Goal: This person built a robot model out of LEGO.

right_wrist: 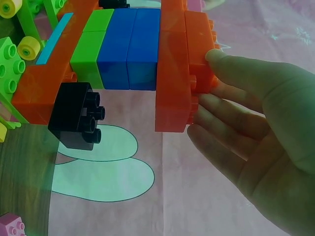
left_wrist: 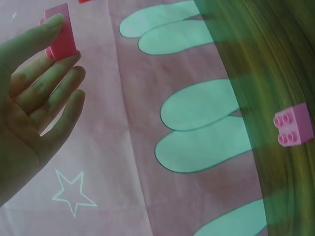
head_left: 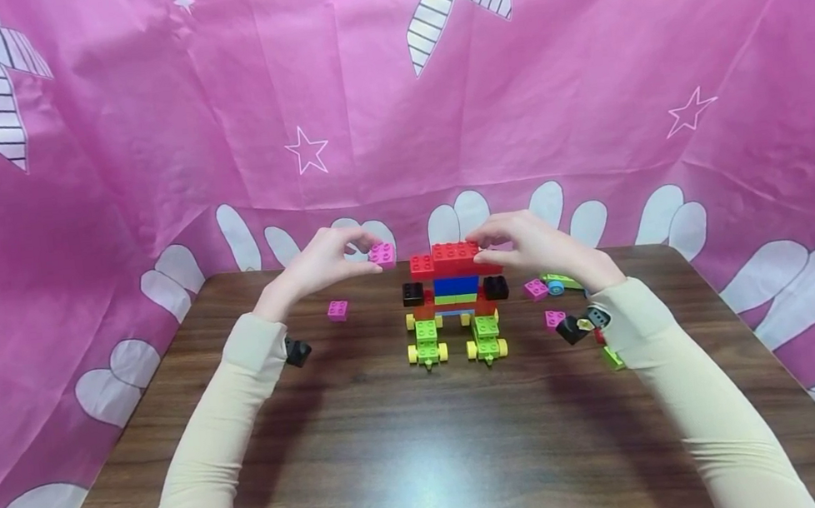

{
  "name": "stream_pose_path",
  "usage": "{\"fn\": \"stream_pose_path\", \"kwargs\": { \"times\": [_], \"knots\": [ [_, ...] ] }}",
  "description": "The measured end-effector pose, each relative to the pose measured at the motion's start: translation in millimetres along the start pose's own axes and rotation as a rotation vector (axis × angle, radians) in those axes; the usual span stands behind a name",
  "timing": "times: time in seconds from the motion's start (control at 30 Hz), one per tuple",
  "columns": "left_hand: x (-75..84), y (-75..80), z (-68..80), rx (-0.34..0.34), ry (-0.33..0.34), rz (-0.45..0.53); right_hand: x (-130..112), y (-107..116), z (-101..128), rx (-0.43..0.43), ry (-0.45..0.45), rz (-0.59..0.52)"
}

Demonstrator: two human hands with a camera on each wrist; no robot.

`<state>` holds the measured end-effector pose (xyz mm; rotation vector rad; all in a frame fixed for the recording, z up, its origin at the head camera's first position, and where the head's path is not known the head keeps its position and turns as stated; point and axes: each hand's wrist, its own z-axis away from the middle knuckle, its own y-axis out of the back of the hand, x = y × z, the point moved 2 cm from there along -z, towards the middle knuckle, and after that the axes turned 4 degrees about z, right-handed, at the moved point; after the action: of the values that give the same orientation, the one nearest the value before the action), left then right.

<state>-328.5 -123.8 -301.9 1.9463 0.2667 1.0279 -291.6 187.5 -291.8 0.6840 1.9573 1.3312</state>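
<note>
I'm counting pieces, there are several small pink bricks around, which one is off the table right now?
The pink brick pinched in the left hand, held up beside the red top of the model. The other pink ones lie on the table.

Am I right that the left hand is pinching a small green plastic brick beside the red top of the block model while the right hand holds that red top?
Not quite: the left hand pinches a small pink plastic brick, not green, as the head view shows. The right hand does hold the red top brick.

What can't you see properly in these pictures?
- Loose pieces by the right sleeve, head view: too small to tell, partly hidden by the sleeve.
- Model, right wrist view: cut off by the top and left edges.
- Pink brick, left wrist view: fingertips cover part, studs face away.
</note>
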Motion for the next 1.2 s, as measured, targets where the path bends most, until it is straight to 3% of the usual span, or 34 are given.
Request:
{"fn": "stream_pose_path", "kwargs": {
  "times": [0.27, 0.5, 0.77, 1.2],
  "knots": [
    [9.8, -6.2, -6.2, 0.003, -0.092, 0.029, 0.2, -0.4, -0.1, -0.002, 0.001, -0.001],
    [14.5, -12.8, -6.6, -0.002, -0.058, 0.059, -0.2, -0.7, -0.2, -0.003, 0.004, -0.002],
    [15.8, -15.6, -8.2, 0.002, -0.089, 0.044, 0.0, -0.1, -0.7, -0.004, 0.007, -0.007],
    [14.4, -20.9, -11.1, -0.022, -0.067, 0.068, 1.2, -0.5, -0.5, -0.014, -0.011, -0.012]
  ]
}}
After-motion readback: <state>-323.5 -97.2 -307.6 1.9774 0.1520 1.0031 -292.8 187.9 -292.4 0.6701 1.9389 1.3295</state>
